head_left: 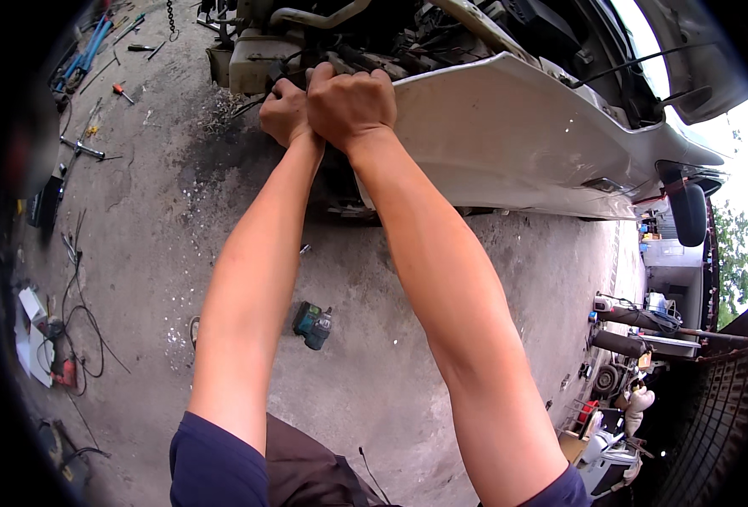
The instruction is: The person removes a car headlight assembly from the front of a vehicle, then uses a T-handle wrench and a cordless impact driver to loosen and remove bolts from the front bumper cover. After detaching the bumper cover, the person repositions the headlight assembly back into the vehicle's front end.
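Observation:
Both my arms reach out to the opened front corner of a white vehicle [492, 127]. My left hand [285, 112] is closed, its fingers curled beside a dark connector with cables [278, 71]. Right against it, my right hand [353, 103] makes a fist, knuckles up, at the front end of the white body panel. What either hand grips is hidden behind the fingers. Just beyond them sits a dirty whitish plastic tank [260, 63], with dark hoses and wiring around it.
On the concrete floor below lies a teal and black cordless power tool [312, 324]. Scattered at left are a red-handled screwdriver [123, 93], a T-shaped wrench [82, 149] and loose cables [78, 253]. A side mirror [688, 211] juts out at right; piled clutter [619, 422] stands lower right.

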